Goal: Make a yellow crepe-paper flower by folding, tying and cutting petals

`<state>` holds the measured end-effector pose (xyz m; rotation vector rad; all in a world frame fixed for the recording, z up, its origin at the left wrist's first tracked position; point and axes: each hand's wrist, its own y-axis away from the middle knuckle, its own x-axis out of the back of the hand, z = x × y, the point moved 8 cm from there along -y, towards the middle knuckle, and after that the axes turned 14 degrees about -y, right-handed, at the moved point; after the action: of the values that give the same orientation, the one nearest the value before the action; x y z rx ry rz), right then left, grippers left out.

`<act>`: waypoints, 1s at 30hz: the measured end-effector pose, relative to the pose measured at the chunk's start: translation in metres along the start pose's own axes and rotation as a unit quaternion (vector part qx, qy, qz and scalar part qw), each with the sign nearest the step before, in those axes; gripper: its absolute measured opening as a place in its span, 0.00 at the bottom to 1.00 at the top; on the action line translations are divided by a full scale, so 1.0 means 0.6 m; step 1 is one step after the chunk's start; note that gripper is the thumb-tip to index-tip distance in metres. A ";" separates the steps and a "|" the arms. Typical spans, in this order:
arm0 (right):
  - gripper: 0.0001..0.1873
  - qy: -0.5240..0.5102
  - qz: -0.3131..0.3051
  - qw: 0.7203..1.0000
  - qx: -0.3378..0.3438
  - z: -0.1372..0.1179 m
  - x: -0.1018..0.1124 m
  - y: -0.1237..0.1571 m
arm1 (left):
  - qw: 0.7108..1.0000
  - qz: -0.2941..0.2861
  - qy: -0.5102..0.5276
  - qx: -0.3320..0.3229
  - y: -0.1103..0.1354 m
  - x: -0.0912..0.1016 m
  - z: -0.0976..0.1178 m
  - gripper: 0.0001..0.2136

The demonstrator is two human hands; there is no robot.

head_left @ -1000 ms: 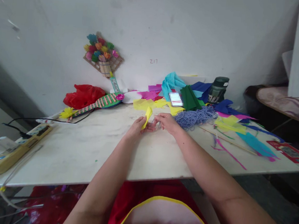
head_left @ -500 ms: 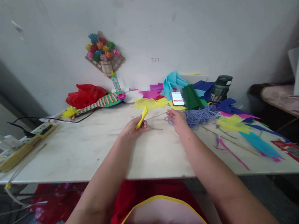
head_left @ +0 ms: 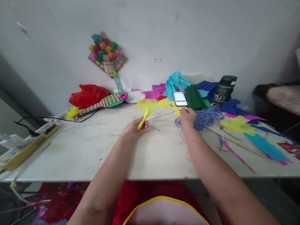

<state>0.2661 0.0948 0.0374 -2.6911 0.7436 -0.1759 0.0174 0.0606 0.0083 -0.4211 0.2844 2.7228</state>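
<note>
**Right hand [head_left: 188, 118] has drawn farther from the left hand [head_left: 134, 130], lengthening the straight span of string [head_left: 164, 115]**

The hands are well apart above the table [head_left: 156, 155]. The left is closed on a gathered yellow paper bundle [head_left: 144, 118], whose long axis slants, upper end pointing away from the person and slightly right. The right pinches the string beside the tangled lilac yarn [head_left: 209, 117], near the smartphone [head_left: 181, 100]

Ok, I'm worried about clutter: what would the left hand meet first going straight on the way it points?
Beyond the yellow bundle it holds, the left hand would probably meet the flat yellow sheet first, though the hand's height is hard to judge.
</note>
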 end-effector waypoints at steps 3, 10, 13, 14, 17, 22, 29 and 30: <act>0.17 0.076 0.102 0.992 0.018 -0.017 0.031 0.006 | 1.000 -0.004 -0.007 0.007 0.001 0.000 -0.002 0.06; 0.13 0.287 0.032 0.951 0.114 -0.068 0.006 0.028 | 0.999 -0.017 -0.042 -0.008 -0.004 0.004 -0.005 0.06; 0.13 0.267 -0.031 0.946 0.181 -0.088 -0.025 0.047 | 0.997 -0.029 -0.071 -0.020 -0.008 0.005 -0.007 0.07; 0.12 0.237 -0.062 0.950 0.193 -0.091 -0.038 0.054 | 0.996 -0.031 -0.082 -0.024 -0.010 0.006 -0.008 0.07; 0.10 0.086 -0.183 0.969 0.140 -0.077 -0.082 0.072 | 0.993 -0.032 -0.109 -0.040 -0.011 0.006 -0.007 0.09; 0.16 -0.170 -0.387 0.901 -0.096 -0.035 -0.155 0.123 | 0.992 -0.031 -0.115 -0.042 -0.012 0.004 -0.007 0.08; 0.08 -0.173 -0.418 0.867 -0.207 -0.011 -0.172 0.151 | 0.994 -0.031 -0.105 -0.018 -0.013 0.000 -0.010 0.08; 0.07 -0.163 -0.429 0.864 -0.208 -0.011 -0.173 0.154 | 0.994 -0.030 -0.106 -0.017 -0.013 0.000 -0.010 0.08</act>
<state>0.1320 0.0722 0.0074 -3.1359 -0.6266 0.2640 0.0218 0.0661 0.0017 -0.1445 0.1662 2.6874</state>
